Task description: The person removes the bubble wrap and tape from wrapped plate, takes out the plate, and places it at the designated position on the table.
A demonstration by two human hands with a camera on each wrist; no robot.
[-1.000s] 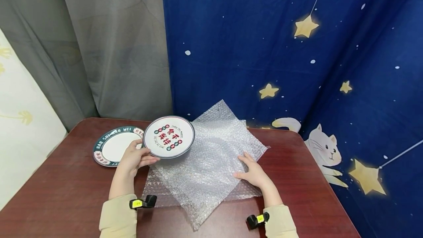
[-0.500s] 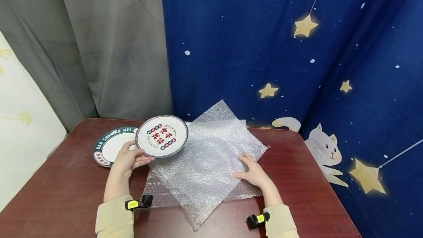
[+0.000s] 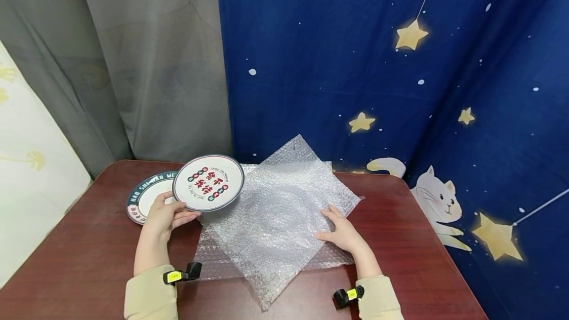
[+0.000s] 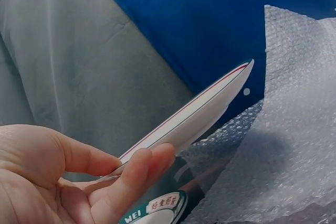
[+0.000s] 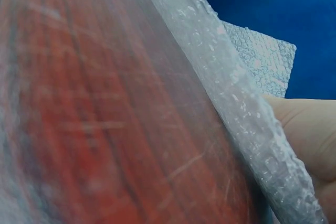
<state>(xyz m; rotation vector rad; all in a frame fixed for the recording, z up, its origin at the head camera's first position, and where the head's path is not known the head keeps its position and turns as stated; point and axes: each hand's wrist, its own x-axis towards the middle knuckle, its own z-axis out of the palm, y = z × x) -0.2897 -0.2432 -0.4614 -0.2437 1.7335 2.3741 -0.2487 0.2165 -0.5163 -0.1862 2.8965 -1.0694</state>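
My left hand (image 3: 163, 217) pinches the near left edge of a round white plate (image 3: 209, 184) with red characters and a thin dark rim. The plate is tilted and held above the table; the left wrist view shows the thumb on one face and fingers under the other (image 4: 184, 129). Below and behind it lies a green-rimmed oval plate (image 3: 139, 192), partly covered. My right hand (image 3: 343, 232) rests on the right side of the bubble wrap (image 3: 280, 221), fingers spread. In the right wrist view the wrap's edge hides much of that hand (image 5: 310, 135).
Two sheets of bubble wrap overlap at an angle on the reddish-brown table (image 3: 400, 241); a ring-shaped outline shows through the top one. A grey curtain (image 3: 164, 63) and a blue star-patterned curtain (image 3: 311, 63) hang behind the table.
My left hand has moved left with the white plate, away from the bubble wrap and further over the green-rimmed plate. The right hand has stayed in place.
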